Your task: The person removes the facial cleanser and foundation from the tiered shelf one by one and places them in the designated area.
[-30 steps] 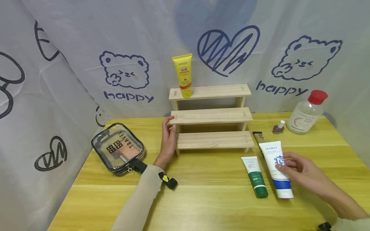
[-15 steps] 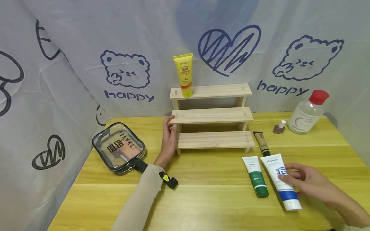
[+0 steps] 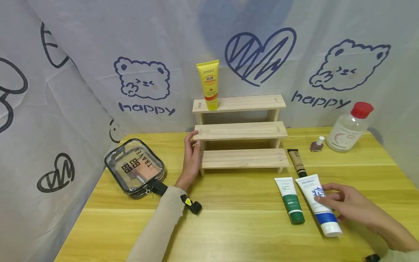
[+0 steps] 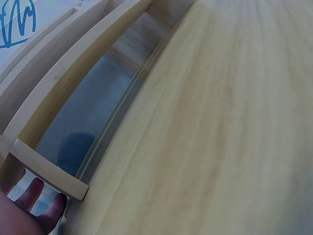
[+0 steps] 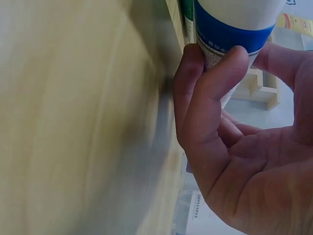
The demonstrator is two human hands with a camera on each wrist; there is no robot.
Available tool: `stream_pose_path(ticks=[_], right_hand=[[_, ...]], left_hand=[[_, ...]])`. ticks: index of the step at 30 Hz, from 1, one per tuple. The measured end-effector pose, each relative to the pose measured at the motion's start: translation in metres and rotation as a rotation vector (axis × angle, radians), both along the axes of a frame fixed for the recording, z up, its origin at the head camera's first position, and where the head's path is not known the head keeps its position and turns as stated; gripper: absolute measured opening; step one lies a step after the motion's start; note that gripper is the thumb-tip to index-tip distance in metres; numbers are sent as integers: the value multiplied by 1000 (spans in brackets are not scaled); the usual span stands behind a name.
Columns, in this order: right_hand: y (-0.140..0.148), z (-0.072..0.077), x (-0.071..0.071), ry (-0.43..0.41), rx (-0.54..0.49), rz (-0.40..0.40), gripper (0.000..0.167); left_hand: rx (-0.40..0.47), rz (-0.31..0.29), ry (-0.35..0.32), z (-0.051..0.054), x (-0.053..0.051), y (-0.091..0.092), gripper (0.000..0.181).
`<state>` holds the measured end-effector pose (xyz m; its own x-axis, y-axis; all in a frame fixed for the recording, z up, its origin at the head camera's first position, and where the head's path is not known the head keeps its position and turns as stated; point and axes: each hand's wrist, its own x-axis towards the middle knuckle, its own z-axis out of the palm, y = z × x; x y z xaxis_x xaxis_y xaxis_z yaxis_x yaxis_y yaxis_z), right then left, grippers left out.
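My right hand holds a white squeeze tube with a blue band, thumb on its front and fingers behind. The tube tilts low over the table; whether it touches the wood, I cannot tell. In the right wrist view, curled fingers wrap the tube near its blue band. At the left end of a three-tier wooden stand, my left hand grips the side by the middle tier. The left wrist view has its fingers around the stand's side frame, partly hidden.
A yellow tube stands on the top tier. Right of the stand lie a green-and-white tube and a gold tube. Behind them are a nail polish bottle and a red-capped bottle. A clear travel pouch lies at left.
My right hand has lowered the white tube toward the table and tilted it, uncovering more of the gold tube. My left hand stays at the stand.
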<state>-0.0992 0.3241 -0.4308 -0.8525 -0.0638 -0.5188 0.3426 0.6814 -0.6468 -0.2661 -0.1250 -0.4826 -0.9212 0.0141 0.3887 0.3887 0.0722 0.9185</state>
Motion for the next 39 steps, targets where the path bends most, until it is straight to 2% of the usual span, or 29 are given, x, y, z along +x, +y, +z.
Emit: stream_pose_path(ticks=[2,4,6,8,12,17,20,22,23,29,30,34,39], right_hand=[[1,0,-2,-4,-3,-1,88],[2,-1,-4,-13,-9,-2,88],[2,-2,-6,-22,-10,-6,88],[3,-3,-8,-26,-9,-8,89],[2,-4,-12,-22,-3,-1,89],[-1,-4,-18,7,36,23,91],[-3,-3,-20,34,52,32,91],[-4,-3,-21,47,44,32,90],[-5,-3,-21,51,36,32,90],[-7,-3,-21,51,30,35,89],[-7,-3,-21,53,41,34,90],[-9,0,-18,73,91,32,90],[-13,1,-12,91,131,23,89]], left_hand=[[-8,4,26,-14,-9,-3,42],[-10,4,39,-33,-24,-8,42],[-10,1,30,-49,-36,-11,42],[-8,-9,22,-62,-46,-15,42],[-14,-21,25,-69,-51,-18,44],[-16,-21,15,-70,-50,-19,43],[-4,-13,18,-69,-48,-18,42],[2,0,13,-64,-43,-16,41],[13,-4,29,-65,-43,-16,41],[18,3,58,-18,-7,-4,41],[8,15,39,-6,1,-1,41],[-7,34,7,4,5,2,40],[-18,20,-31,7,5,2,40]])
